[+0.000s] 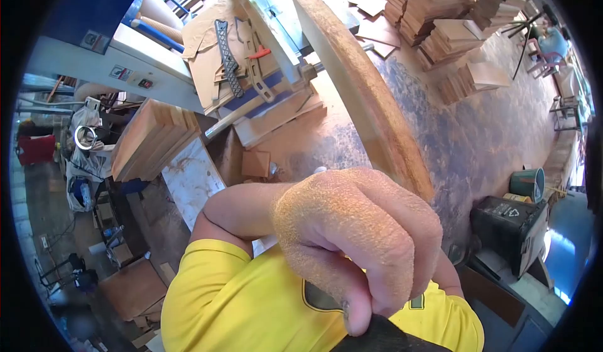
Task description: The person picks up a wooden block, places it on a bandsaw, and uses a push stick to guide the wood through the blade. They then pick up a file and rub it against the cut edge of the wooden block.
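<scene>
My left hand (358, 232), coated in yellowish sawdust, is raised close in front of me across the yellow shirt (220, 295). Its fingers curl down and close in a pinch at the edge of a black cloth (392, 336) at the bottom of the view. Behind this hand, a long thick wooden board (370, 94) with a rough brown edge runs from the saw table (270, 6) toward me. The board's near end disappears behind my knuckles. Only a bit of my right arm (447, 273) shows; my right hand is hidden.
Stacked boards (154, 141) stand to the left, with taller wood piles (433, 6) at the back right. A black bin (510, 232) and a green bucket (527, 184) sit at the right. On the machine lies a dark push stick (226, 57). Sawdust covers the floor (433, 126).
</scene>
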`<move>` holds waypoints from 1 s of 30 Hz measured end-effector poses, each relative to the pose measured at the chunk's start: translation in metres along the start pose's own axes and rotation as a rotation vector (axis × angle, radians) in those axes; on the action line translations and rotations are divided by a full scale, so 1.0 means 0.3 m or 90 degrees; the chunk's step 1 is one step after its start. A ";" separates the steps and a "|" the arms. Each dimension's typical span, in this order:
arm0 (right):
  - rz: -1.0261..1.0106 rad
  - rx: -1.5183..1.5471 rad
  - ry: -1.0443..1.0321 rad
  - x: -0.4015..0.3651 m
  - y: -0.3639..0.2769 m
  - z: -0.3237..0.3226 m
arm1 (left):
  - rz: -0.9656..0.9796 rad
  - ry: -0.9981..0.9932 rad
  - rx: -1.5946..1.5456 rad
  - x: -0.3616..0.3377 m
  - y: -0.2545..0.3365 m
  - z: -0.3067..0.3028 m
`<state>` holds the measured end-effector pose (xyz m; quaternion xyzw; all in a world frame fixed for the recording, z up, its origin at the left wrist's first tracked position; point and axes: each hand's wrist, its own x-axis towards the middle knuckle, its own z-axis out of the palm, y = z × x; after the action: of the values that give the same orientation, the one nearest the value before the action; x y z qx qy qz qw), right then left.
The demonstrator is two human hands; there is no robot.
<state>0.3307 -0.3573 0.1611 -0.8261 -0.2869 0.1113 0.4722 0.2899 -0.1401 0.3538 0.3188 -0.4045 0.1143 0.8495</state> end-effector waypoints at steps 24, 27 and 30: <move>-0.131 0.173 -0.037 0.143 0.166 0.226 | -0.513 0.777 0.698 -0.327 0.039 -0.939; -0.121 0.168 -0.040 0.177 0.180 0.251 | -0.517 0.776 0.673 -0.320 0.051 -0.974; -0.098 0.151 -0.059 0.203 0.164 0.250 | -0.520 0.781 0.637 -0.300 0.067 -0.976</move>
<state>0.3641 -0.2874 0.0853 -0.7341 -0.3557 0.1456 0.5598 0.4024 0.0667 0.1570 0.6545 0.3640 0.1163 0.6524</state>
